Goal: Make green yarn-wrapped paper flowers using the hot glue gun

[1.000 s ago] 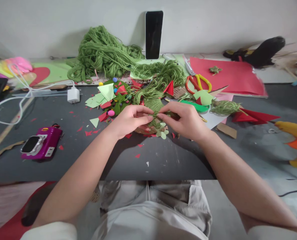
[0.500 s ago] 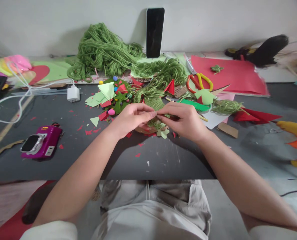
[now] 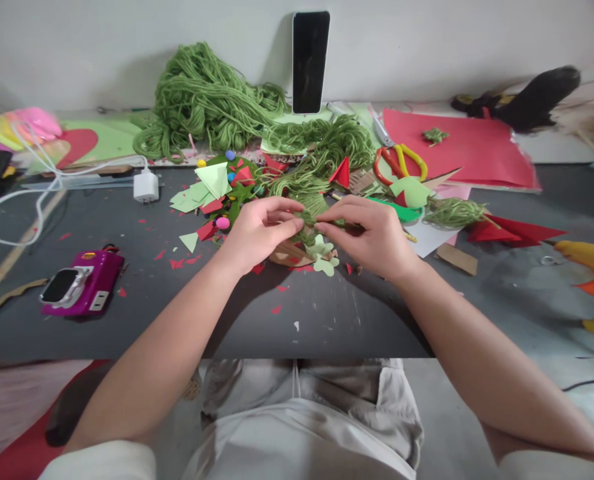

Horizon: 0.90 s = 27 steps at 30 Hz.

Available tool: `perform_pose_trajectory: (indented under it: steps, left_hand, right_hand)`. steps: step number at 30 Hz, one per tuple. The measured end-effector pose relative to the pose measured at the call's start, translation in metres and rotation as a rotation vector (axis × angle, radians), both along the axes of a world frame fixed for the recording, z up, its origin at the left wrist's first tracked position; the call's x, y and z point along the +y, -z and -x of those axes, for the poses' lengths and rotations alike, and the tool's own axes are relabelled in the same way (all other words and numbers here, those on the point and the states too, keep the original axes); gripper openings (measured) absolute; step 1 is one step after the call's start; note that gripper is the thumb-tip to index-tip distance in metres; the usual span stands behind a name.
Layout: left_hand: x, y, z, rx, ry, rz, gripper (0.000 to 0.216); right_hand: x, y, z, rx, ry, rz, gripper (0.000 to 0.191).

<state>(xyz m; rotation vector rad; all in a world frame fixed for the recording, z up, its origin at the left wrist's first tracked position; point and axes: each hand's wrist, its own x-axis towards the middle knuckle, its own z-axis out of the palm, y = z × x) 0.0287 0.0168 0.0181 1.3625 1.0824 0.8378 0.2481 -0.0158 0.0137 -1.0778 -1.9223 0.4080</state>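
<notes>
Over the middle of the desk both hands meet at a small wound bundle of green yarn [image 3: 307,233]. My left hand [image 3: 261,230] has it between the thumb and the bent fingers on its left side. From the right, my right hand [image 3: 374,233] pinches at the same yarn with thumb and forefinger; the exact strand is too small to make out. Just below the fingertips lie pale green flower-shaped paper cutouts [image 3: 325,257] and a brown piece [image 3: 291,255], partly covered. Behind the hands a loose hank of green yarn [image 3: 347,143] trails down toward them.
A big green yarn heap [image 3: 201,100] stands at the wall beside an upright phone [image 3: 311,63]. Scissors [image 3: 401,163] and red paper [image 3: 477,150] lie back right. A yellow glue gun [image 3: 591,280] is far right, a purple device [image 3: 84,283] left. Paper scraps are scattered around.
My fingertips have drawn slightly apart, so the wound yarn between them shows more. My left hand has shifted a little left; the flower cutouts below are more exposed.
</notes>
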Motion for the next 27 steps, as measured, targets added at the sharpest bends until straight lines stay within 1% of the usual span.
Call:
perform_pose_trajectory:
  steps: [3, 6, 10, 13, 18, 22, 27]
  left_hand:
    - [-0.0011, -0.0008, -0.0002, 0.009, 0.035, -0.003, 0.044]
    - [-0.0011, 0.0003, -0.0014, 0.008, 0.053, 0.005, 0.041]
    - [-0.0020, 0.0012, -0.0041, 0.000, 0.069, 0.063, 0.038]
    - [-0.0038, -0.0004, -0.0052, -0.013, 0.082, 0.123, 0.041]
    - [-0.0066, -0.0046, -0.0062, -0.038, 0.099, 0.217, 0.048]
    - [-0.0073, -0.0060, -0.0075, -0.023, 0.094, 0.243, 0.043]
    - [-0.0050, -0.0037, -0.0060, -0.020, 0.080, 0.217, 0.037]
  right_hand:
    - [-0.0005, -0.0003, 0.0000, -0.025, 0.017, 0.011, 0.009]
    - [-0.0013, 0.0001, 0.0018, -0.050, 0.022, -0.004, 0.010]
    - [-0.0007, 0.0013, 0.0038, -0.099, 0.002, -0.028, 0.012]
    - [0.0001, 0.0022, 0.0035, -0.112, -0.012, -0.050, 0.012]
    - [0.0001, 0.0033, 0.0007, -0.127, -0.077, -0.048, 0.015]
    - [0.0002, 0.0008, -0.0020, -0.140, -0.131, -0.035, 0.017]
    - [0.0009, -0.0023, -0.0053, -0.140, -0.198, -0.010, 0.022]
